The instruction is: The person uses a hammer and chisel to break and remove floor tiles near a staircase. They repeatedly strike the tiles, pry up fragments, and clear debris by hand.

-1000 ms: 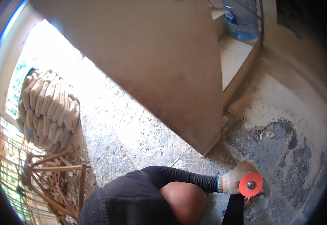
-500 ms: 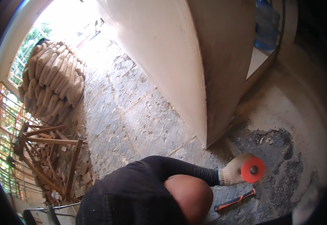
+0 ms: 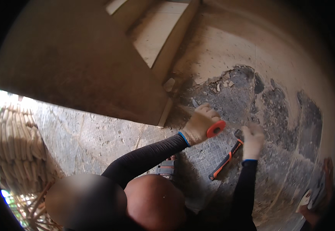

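My left hand, in a pale knitted glove, is closed around a chisel with a round red hand guard. The metal end shows past the fingers, over broken floor. To its right a hammer with a black and orange handle slants across the floor, its dark head at the far end. Beside that head is my right hand, also gloved. Its fingers are blurred, and I cannot tell whether they grip the hammer.
A broken grey patch with loose chips lies ahead, next to smooth pale floor. The corner of a brown wall or panel juts in from the left. Stacked sacks stand far left. Another person's limb shows at the right edge.
The view has turned to the right. My right hand has come in beside the hammer head. The red guard, earlier facing me, now appears tilted; the left hand still holds the chisel.
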`<state>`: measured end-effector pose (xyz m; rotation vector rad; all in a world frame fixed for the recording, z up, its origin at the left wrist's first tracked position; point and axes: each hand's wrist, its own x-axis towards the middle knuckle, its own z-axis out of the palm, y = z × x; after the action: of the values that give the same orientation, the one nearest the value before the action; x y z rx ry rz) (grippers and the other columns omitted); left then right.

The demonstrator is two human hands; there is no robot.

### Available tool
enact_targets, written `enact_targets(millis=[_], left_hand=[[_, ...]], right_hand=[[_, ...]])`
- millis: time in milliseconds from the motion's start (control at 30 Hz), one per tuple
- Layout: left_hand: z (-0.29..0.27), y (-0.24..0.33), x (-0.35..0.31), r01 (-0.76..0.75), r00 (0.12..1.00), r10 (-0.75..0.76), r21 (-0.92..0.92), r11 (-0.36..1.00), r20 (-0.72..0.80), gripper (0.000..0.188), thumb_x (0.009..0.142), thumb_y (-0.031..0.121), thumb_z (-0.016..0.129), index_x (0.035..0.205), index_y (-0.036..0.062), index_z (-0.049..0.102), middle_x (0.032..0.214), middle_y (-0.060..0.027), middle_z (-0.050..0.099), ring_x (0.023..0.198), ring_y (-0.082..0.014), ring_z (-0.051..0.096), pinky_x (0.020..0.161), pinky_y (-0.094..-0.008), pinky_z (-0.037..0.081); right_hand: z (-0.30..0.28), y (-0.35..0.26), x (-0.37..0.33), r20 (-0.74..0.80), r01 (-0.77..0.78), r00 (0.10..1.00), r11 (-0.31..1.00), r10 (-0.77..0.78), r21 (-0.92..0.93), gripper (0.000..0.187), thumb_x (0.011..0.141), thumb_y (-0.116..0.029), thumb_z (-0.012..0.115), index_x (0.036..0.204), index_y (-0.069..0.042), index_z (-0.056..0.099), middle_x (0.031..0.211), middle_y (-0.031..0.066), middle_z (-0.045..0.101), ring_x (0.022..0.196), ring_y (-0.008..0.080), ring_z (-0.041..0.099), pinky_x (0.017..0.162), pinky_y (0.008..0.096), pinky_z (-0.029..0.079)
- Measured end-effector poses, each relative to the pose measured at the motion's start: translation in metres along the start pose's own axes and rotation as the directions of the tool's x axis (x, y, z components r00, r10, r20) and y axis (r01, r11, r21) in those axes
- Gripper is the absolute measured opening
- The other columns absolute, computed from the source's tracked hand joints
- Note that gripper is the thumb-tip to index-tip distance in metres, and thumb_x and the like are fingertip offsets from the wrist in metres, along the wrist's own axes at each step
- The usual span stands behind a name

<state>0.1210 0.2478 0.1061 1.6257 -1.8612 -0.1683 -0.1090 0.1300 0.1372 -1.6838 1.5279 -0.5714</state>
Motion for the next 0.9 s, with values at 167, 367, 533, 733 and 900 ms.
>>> enact_targets(millis=[167, 367, 533, 733, 900], left_hand=[[0.01, -0.045, 0.01, 0.094, 0.985, -0.118, 0.184, 0.978, 0.125, 0.02, 0.082, 0.028, 0.08, 0.098, 0.0167, 0.076, 0.106, -0.0091, 0.073, 0.107, -0.0319, 0.068, 0.107, -0.0466, 0.047], [0.013, -0.092, 0.007, 0.19, 0.968, -0.217, 0.199, 0.961, 0.128, 0.033, 0.083, 0.039, 0.088, 0.102, 0.0151, 0.076, 0.109, -0.0131, 0.072, 0.11, -0.0366, 0.066, 0.102, -0.0488, 0.05], [0.016, -0.11, 0.002, 0.274, 0.953, -0.291, 0.164, 0.948, 0.088, 0.027, 0.087, 0.032, 0.082, 0.106, 0.0148, 0.075, 0.11, -0.0149, 0.072, 0.109, -0.0398, 0.066, 0.1, -0.0507, 0.051], [0.013, -0.117, 0.002, 0.287, 0.952, -0.298, 0.136, 0.948, 0.068, 0.021, 0.088, 0.021, 0.075, 0.108, 0.0138, 0.074, 0.107, -0.0151, 0.073, 0.108, -0.0412, 0.066, 0.097, -0.0506, 0.051], [0.013, -0.119, 0.004, 0.309, 0.95, -0.311, 0.083, 0.947, 0.012, 0.023, 0.087, 0.024, 0.077, 0.108, 0.0153, 0.073, 0.109, -0.0127, 0.073, 0.107, -0.0364, 0.069, 0.094, -0.0494, 0.054]], right_hand=[[0.045, 0.044, -0.034, -0.006, -0.18, 0.979, 0.84, 0.206, -0.511, 0.057, 0.086, -0.037, 0.086, 0.131, -0.005, 0.072, 0.127, 0.0158, 0.074, 0.117, 0.0367, 0.074, 0.101, 0.0462, 0.057], [0.051, 0.055, -0.051, -0.168, -0.37, 0.929, 0.816, 0.33, -0.444, 0.06, 0.082, -0.041, 0.089, 0.126, -0.006, 0.071, 0.132, 0.016, 0.073, 0.119, 0.0352, 0.074, 0.099, 0.0474, 0.059], [0.046, 0.07, -0.05, -0.122, -0.565, 0.809, 0.702, 0.575, -0.434, 0.065, 0.08, -0.045, 0.09, 0.129, -0.005, 0.072, 0.121, 0.017, 0.079, 0.111, 0.036, 0.077, 0.095, 0.0484, 0.061], [0.044, 0.098, -0.048, -0.1, -0.402, 0.9, 0.717, 0.425, -0.569, 0.055, 0.076, -0.046, 0.09, 0.11, -0.004, 0.081, 0.116, 0.0213, 0.082, 0.105, 0.0352, 0.08, 0.09, 0.0473, 0.061], [0.058, 0.103, -0.049, -0.02, -0.506, 0.857, 0.832, 0.516, -0.226, 0.054, 0.079, -0.045, 0.09, 0.114, -0.005, 0.08, 0.109, 0.0159, 0.081, 0.094, 0.0292, 0.079, 0.082, 0.044, 0.061]])
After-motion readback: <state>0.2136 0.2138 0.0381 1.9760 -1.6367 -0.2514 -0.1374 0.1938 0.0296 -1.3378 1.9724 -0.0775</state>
